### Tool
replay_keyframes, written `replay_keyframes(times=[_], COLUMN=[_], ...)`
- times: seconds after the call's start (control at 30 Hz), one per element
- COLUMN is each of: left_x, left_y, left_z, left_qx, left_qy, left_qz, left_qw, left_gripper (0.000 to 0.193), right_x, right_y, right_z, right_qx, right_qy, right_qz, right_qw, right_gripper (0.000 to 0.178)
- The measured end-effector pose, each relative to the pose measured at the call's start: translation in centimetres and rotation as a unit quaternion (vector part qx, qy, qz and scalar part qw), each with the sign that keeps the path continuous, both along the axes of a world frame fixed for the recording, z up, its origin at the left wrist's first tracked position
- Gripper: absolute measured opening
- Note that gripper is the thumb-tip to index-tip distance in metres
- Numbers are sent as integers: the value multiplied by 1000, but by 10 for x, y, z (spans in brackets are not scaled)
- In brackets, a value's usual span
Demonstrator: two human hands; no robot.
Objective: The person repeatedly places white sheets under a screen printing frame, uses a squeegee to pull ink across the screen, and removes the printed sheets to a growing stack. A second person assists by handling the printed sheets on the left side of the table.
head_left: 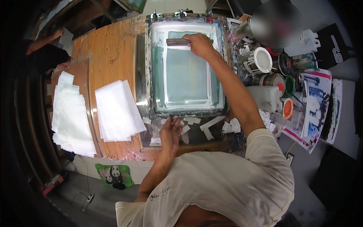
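While the right hand point(199, 44) clasps a straight grey-brown bar point(177, 42), the left hand point(171, 130) (grip I cannot tell) adjoins a paint-stained rectangular frame point(193, 114).

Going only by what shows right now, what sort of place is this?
Probably a screen-printing workshop: a framed mesh screen lies on the table, the right hand grips a squeegee-like bar over it, and colour-stained containers crowd the right side.

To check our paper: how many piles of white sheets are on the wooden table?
2: one fanned pile at the left edge of the table, and another pile to its right, nearer the framed screen. Any pile under the screen would be hidden.
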State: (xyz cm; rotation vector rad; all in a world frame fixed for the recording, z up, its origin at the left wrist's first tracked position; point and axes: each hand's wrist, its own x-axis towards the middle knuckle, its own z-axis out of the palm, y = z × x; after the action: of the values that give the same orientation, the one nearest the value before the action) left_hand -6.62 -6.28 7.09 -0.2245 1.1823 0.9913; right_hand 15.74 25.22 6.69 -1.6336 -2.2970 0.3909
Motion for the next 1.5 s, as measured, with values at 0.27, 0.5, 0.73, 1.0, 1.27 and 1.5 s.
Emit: replay_keyframes(times=[0.27, 0.5, 0.73, 1.0, 1.27, 1.5], left_x=[-4, -6, -3, -14, -10, 8], left_y=[-2, -4, 3, 17, 176, 262], left_z=[-8, -18, -7, 82, 69, -75], left_qx=[28, 53, 42, 234, 512, 431], left_qy=[-4, -17, -12, -30, 143, 776], left_qz=[-11, -24, -33, -32, -22, -248], left_qw=[1000, 998, 998, 971, 847, 389], left_gripper=[23, 23, 23, 15, 27, 20], right_x=[-26, -58, -55, -54, -30, -26], right_y=[-122, -270, -273, -236, -121, -87], right_z=[-12, 1, 23, 135, 246, 324], right_qx=[17, 29, 50, 184, 291, 170], right_qy=[-31, 5, 22, 29, 3, 80], right_qz=[-20, -25, -10, -18, -22, 24], right_qw=[999, 999, 998, 982, 957, 982], right_gripper=[34, 49, 46, 33, 37, 46])
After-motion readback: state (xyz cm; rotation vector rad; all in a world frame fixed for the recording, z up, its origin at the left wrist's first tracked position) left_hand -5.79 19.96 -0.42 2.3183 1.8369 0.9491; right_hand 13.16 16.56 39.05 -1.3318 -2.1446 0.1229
